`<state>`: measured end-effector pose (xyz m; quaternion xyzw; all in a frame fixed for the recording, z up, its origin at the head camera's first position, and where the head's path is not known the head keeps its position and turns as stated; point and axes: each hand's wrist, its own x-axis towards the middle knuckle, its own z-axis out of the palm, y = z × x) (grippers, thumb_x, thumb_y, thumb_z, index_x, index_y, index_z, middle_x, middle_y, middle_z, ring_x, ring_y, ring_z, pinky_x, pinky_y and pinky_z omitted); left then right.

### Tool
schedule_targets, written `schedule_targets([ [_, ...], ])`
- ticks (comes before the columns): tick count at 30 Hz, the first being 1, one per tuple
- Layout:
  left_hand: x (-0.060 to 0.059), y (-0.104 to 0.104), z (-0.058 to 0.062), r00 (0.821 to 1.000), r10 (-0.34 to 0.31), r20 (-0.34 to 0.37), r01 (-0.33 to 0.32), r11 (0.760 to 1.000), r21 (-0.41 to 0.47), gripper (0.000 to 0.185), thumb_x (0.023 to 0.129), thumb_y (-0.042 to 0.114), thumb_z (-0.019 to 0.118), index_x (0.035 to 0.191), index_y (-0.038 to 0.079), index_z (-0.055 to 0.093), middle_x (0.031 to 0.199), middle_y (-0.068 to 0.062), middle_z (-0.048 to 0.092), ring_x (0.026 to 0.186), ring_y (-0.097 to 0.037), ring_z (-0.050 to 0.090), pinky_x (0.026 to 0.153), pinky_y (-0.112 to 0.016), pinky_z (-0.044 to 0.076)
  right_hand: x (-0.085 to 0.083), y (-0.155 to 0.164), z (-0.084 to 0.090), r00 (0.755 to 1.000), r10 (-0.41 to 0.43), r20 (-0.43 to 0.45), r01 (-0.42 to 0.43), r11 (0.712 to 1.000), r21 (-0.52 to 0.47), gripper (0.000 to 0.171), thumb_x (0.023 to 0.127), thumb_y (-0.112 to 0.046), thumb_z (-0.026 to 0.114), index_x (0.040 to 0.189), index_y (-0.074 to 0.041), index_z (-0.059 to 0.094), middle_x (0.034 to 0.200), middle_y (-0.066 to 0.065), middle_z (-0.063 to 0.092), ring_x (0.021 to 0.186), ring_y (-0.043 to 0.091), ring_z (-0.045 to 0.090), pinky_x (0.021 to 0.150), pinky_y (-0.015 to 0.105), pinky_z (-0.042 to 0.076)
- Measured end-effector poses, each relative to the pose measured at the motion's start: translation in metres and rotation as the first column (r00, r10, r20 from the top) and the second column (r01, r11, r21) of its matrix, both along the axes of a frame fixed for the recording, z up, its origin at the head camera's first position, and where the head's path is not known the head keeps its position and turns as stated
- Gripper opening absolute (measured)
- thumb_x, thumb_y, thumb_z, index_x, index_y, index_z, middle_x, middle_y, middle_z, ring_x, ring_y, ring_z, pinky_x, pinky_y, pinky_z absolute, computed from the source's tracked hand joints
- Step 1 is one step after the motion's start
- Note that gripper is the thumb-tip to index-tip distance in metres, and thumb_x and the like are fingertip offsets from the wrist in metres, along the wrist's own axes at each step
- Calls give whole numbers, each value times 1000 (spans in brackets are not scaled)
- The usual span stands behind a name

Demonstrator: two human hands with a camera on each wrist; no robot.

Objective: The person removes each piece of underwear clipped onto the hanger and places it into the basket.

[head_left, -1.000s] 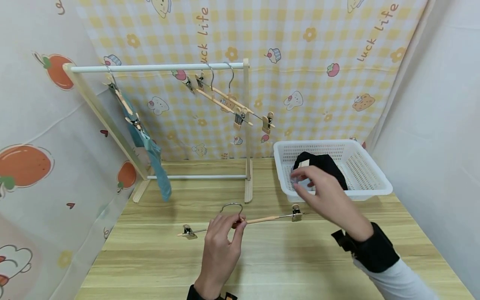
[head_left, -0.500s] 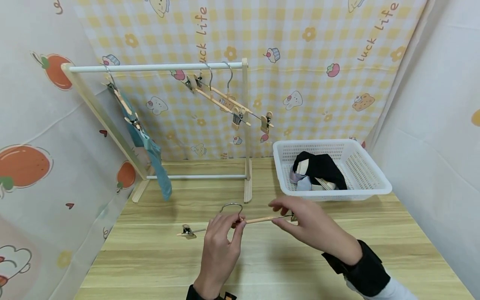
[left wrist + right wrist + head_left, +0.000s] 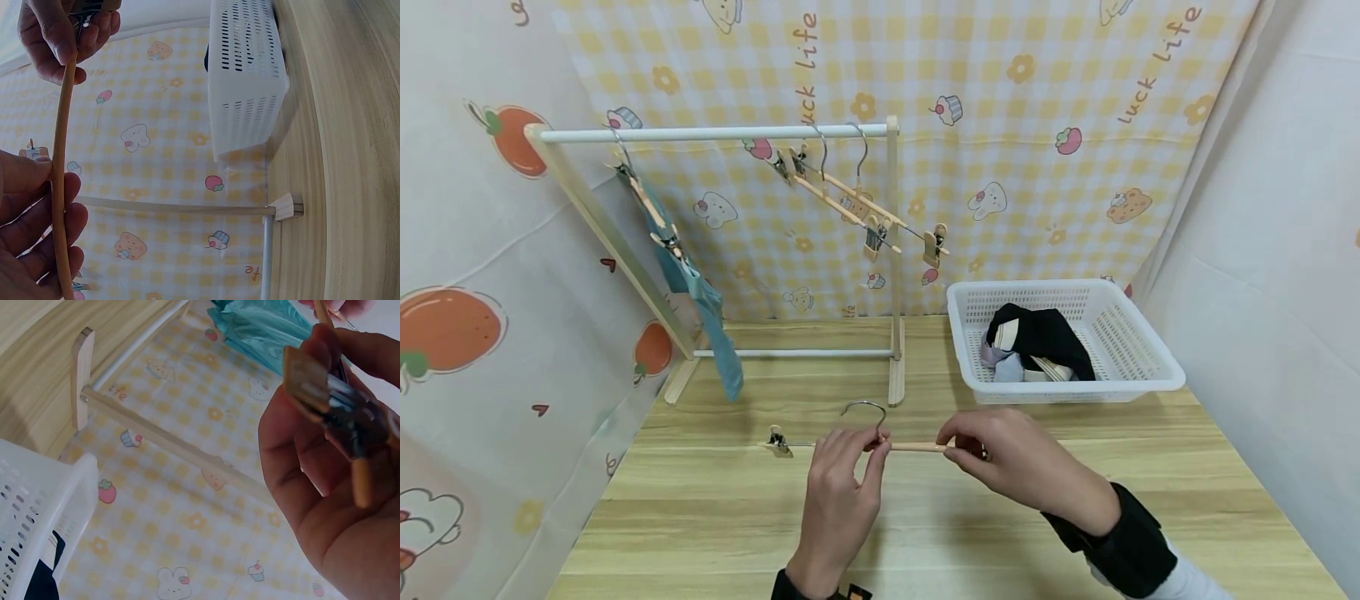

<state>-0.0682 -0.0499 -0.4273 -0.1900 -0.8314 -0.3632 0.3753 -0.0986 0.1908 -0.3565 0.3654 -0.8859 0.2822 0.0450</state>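
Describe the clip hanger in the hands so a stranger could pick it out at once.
Start at the wooden table, in front of the clothes rack. The clip hanger is level between left hand and right hand. Unlike the three hangers on the rack, it hangs from nothing.

A light wooden table [image 3: 715,508] fills the near ground, with a wood-and-white garment rack [image 3: 715,134] standing at its far left. A yellow checked cartoon curtain [image 3: 1000,167] hangs behind; a fruit-print sheet [image 3: 467,292] covers the left wall, a plain white wall [image 3: 1285,250] the right.
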Motion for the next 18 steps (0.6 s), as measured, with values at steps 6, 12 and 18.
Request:
schedule_targets([
  [6,-1,-2,0,1000,-3,2,3,1000,13,19,88,1,85,105,6,78,98,0,80,93,-13,71,90,-30,53,1,-6,-1,999,32,-12,-32,999,19,6,102,-16,77,107,-18,78,75,-19,60,66,-8,47,59,17,44],
  [12,-1,-5,0,1000,12,1,-12,1000,26,22,88,0,86,107,7,78,99,0,80,95,-13,72,93,-34,55,-1,-10,-1,998,57,10,-57,998,-20,5,104,-13,73,108,-14,76,72,-16,56,62,-7,41,54,17,42],
  [18,0,-7,2,1000,24,-1,-24,999,39,31,88,-1,86,118,3,78,108,-3,80,104,-18,73,100,-36,57,-8,-14,2,997,71,18,-71,997,-22,5,103,-10,73,107,-10,76,72,-14,58,61,-7,43,54,17,44],
])
